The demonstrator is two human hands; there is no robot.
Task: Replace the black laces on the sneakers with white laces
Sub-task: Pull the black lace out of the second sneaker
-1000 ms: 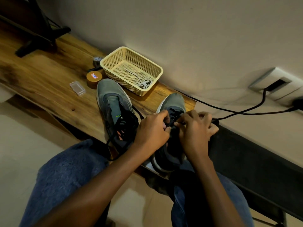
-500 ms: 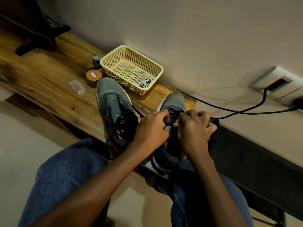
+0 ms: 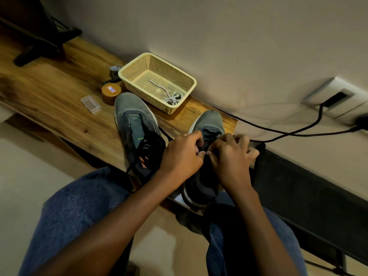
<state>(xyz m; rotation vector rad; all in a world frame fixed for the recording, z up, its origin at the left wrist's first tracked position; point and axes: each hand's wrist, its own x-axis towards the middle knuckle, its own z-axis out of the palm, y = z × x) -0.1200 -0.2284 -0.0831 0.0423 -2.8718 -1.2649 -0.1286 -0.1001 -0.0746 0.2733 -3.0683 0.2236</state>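
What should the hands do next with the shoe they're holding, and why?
Probably pull the black lace out of its next eyelet. Both the left hand and right hand pinch at the lacing of the right sneaker, which is still laced black, and the white laces wait in the basket.

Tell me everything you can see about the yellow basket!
The basket is a pale yellow rectangular tray that looks like plastic, its walls and floor full of tiny holes. It sits upright on the wooden shelf by the wall, just past the left sneaker. Inside, white laces lie bunched in one corner.
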